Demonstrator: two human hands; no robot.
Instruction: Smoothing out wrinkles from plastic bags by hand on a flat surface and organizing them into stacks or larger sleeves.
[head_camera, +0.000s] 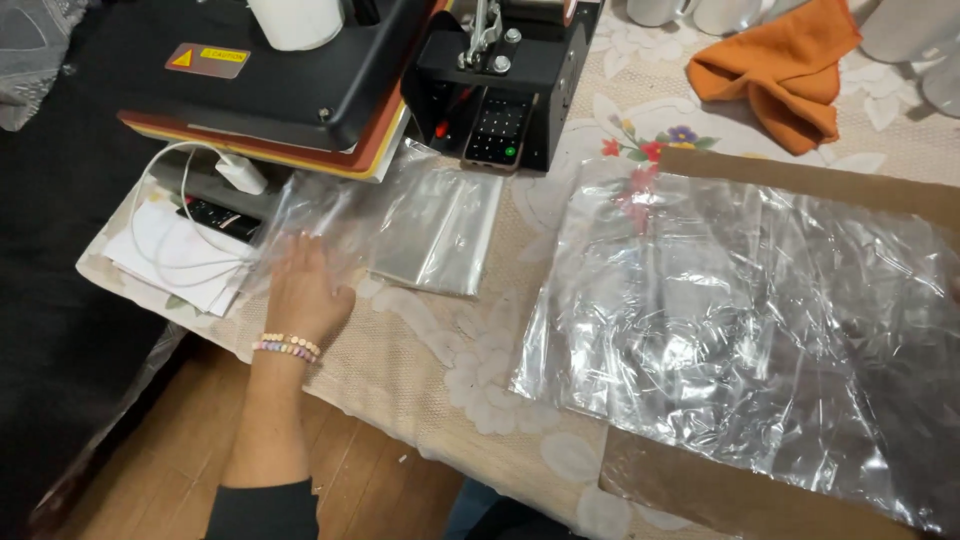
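My left hand (303, 285) lies flat and open, palm down, on the near left end of a stack of clear plastic bags (420, 230), fingers spread toward twelve o'clock. It grips nothing, only presses on the film. A beaded bracelet (287, 347) sits on that wrist, with a dark sleeve further down at six o'clock. The bags stretch away from my hand toward two o'clock, ending just below the black heat press (300, 90) and its control box (505, 90). At nine o'clock from my hand, a white cable (190, 200) loops over some white papers (175, 255) at the table's edge.

My right hand is out of sight, so I cannot tell how it is held.

Well apart, at three o'clock, a large clear plastic sheet (740, 320) lies crinkled over a piece of brown cardboard (800, 180). Everything rests on a floral tablecloth (450, 350). At one o'clock, far off, an orange cloth (785, 70) lies crumpled near some white mugs (700, 12).
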